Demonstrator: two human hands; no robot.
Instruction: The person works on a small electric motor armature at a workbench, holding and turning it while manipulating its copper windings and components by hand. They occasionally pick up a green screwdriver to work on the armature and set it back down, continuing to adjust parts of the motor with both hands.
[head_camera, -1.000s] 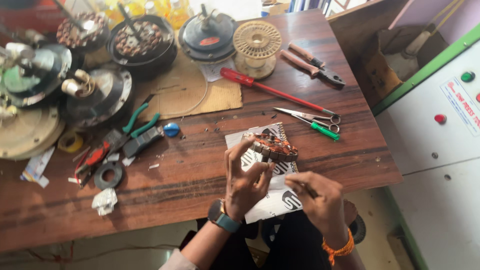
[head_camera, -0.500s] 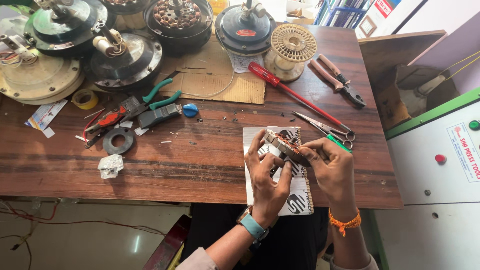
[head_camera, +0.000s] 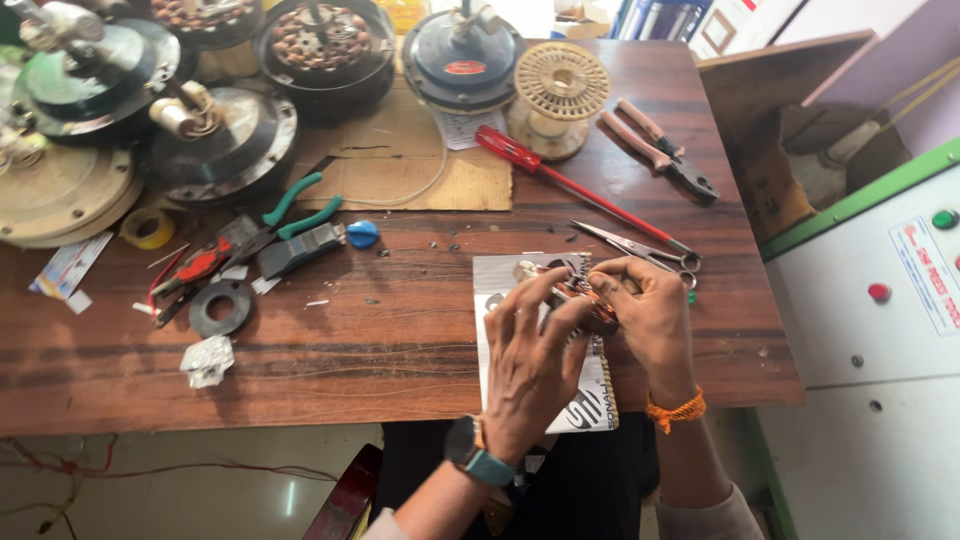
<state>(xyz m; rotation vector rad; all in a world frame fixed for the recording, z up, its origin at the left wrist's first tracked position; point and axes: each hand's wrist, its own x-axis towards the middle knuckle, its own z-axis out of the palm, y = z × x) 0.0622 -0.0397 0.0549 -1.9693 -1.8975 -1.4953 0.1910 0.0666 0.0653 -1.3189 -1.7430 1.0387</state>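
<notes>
Both hands working over near edge of wooden surface (head_camera: 380, 340), above white printed card (head_camera: 500, 275). Left hand (head_camera: 530, 350), wearing watch, gripping small copper-wound coil (head_camera: 580, 295) with fingertips. Right hand (head_camera: 645, 310), wearing orange thread at wrist, pinching same coil from other side. Scissors (head_camera: 640, 245) lying just beyond right hand. Red screwdriver (head_camera: 560, 180) lying farther back. Pliers (head_camera: 660, 150) sitting near far right corner.
</notes>
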